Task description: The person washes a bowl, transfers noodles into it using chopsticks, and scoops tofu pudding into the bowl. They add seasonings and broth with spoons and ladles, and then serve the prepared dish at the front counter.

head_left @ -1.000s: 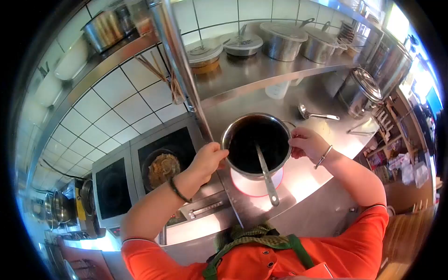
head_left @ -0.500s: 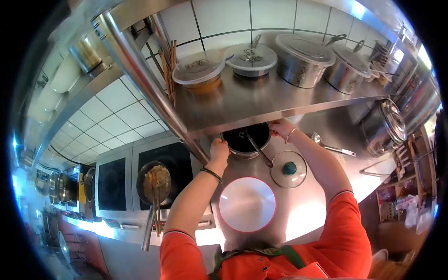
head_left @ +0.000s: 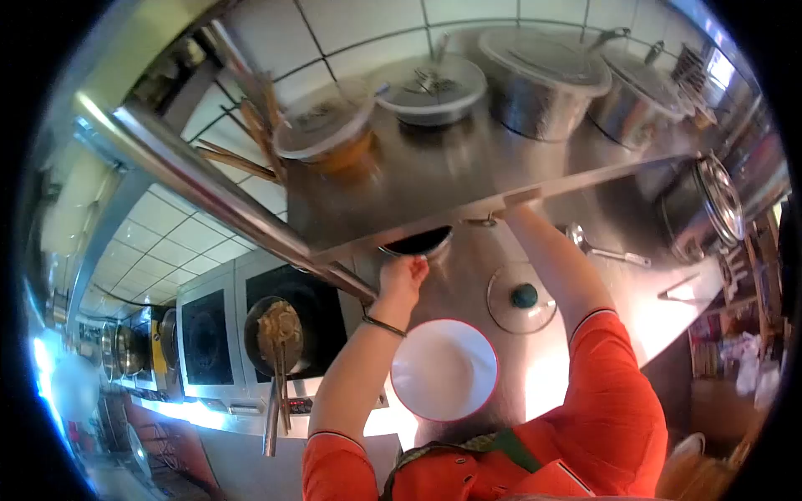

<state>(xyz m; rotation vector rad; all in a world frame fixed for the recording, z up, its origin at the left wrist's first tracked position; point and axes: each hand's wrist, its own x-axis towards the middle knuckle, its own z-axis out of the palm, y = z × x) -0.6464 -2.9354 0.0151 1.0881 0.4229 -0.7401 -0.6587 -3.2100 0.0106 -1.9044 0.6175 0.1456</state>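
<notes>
Pan (head_left: 255,342), just one, sits at left with food (head_left: 281,324) in it. Four lidded containers (head_left: 547,100) line the shelf (head_left: 393,200); markings on two are too blurred to read. The left hand (head_left: 405,280) grips the near rim of one pot (head_left: 442,247), partly hidden under the shelf. One red-rimmed bowl (head_left: 418,397) and one glass lid (head_left: 505,312) follow on the worktop (head_left: 459,292). The right hand's grip is hidden, so I cannot tell; one ladle (head_left: 614,253) lies rightmost.
</notes>
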